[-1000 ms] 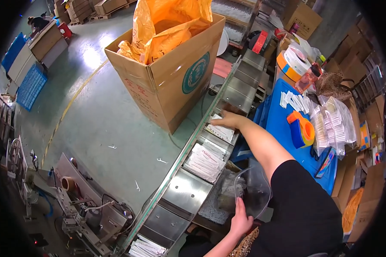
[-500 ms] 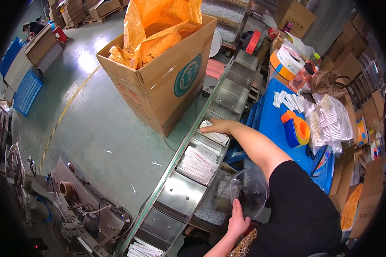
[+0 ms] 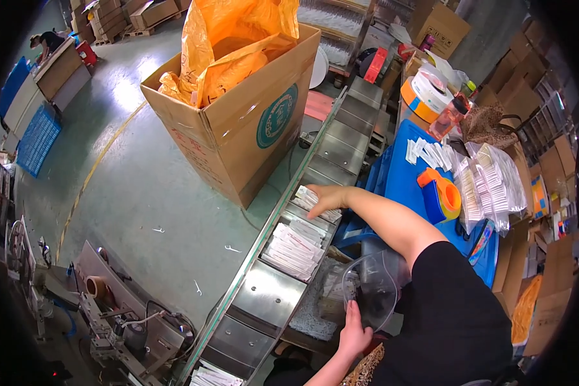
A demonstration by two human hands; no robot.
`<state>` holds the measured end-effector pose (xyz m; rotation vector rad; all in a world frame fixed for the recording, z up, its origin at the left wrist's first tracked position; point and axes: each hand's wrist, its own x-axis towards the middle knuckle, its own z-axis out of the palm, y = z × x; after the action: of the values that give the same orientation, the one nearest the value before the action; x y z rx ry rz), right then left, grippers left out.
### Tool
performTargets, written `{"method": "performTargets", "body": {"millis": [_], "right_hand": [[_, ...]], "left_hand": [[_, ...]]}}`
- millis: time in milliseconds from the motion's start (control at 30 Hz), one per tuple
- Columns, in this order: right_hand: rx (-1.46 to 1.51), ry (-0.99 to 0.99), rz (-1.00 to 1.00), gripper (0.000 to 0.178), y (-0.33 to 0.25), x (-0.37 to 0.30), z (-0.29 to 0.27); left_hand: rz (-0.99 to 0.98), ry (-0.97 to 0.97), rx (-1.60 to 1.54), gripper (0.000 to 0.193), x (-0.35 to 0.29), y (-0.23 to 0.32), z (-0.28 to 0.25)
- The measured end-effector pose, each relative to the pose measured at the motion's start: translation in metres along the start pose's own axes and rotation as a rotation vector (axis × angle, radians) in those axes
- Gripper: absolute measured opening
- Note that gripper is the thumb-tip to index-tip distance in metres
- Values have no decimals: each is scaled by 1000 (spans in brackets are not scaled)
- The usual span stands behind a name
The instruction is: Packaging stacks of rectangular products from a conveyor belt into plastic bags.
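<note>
My left hand, low in the view, is closed on the wall of a clear plastic tub, tilted beside the conveyor. My right hand reaches across to the conveyor, thumb and fingers spread over a pile of slim white wrapped packets in one metal compartment. Its fingertips touch the pile; part of it is hidden under the palm. One compartment nearer, a larger heap of white packets lies loosely stacked. More packets sit in a compartment at the bottom edge.
A tall carton with an orange bag stands left of the conveyor. On the blue table at right are a tape dispenser, loose packets and bagged sticks. Machinery stands lower left. Another person bends at far left.
My right hand's thumb has spread away from its fingers over the packets. My left hand keeps the tub in nearly the same place. The whole view has shifted slightly.
</note>
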<state>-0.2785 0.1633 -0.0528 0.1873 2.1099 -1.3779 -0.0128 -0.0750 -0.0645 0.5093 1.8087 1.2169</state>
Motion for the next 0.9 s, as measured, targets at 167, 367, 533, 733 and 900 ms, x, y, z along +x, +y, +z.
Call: {"method": "performTargets", "body": {"millis": [167, 367, 533, 733, 900], "right_hand": [[114, 38, 17, 71, 19, 0, -12], [-125, 553, 40, 61, -1, -26, -28], [304, 584, -275, 64, 1, -107, -10], [21, 145, 21, 61, 95, -191, 158], [-279, 193, -25, 39, 360, -86, 254]], "left_hand": [[-3, -3, 19, 83, 1, 4, 1], [11, 55, -2, 83, 0, -8, 3], [-44, 199, -74, 83, 1, -4, -6], [-64, 422, -31, 82, -8, -4, -5], [84, 159, 3, 86, -7, 33, 19]]}}
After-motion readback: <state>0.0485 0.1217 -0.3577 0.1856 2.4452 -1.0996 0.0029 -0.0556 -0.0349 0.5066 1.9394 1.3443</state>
